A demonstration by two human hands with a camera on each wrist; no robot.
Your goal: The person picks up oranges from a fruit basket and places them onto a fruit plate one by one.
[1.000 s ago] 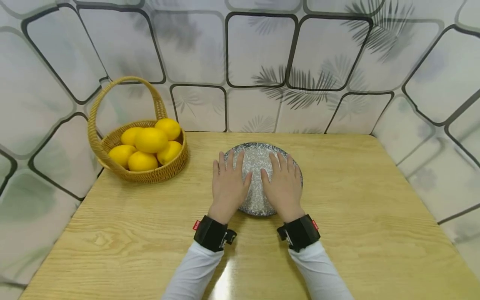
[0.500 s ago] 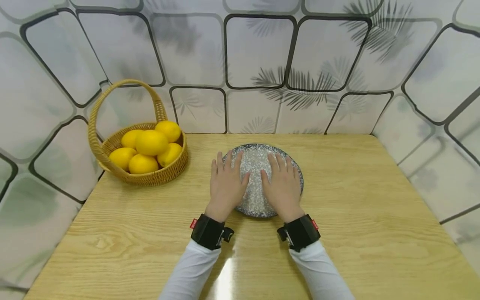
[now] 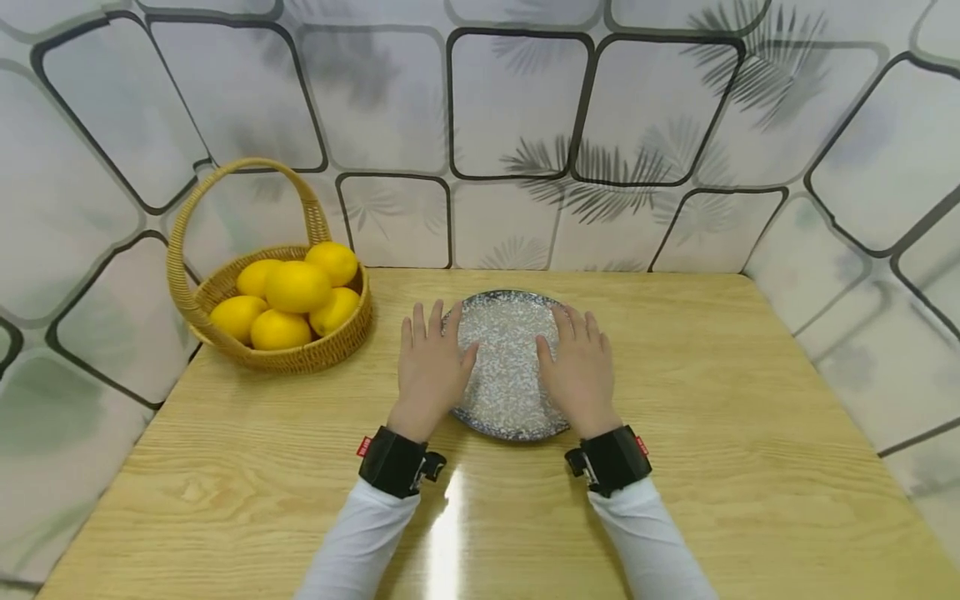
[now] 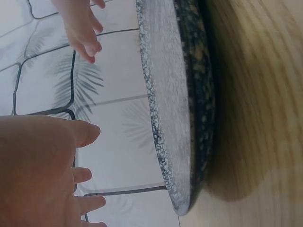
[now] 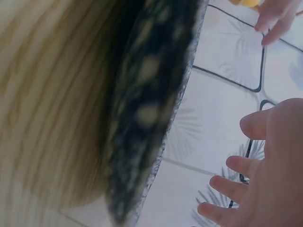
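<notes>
A speckled grey plate with a dark rim lies on the wooden table. My left hand is flat with straight fingers over the plate's left edge, and my right hand is flat over its right edge. Neither hand holds anything. The left wrist view shows the plate edge-on with the left hand held a little above it. The right wrist view shows the plate's dark underside and the right hand spread beside it.
A wicker basket with a tall handle holds several lemons at the table's back left. Tiled walls close in the table at the back and on both sides.
Both hands have slid apart from the middle of the plate to its left and right edges, uncovering its centre.
</notes>
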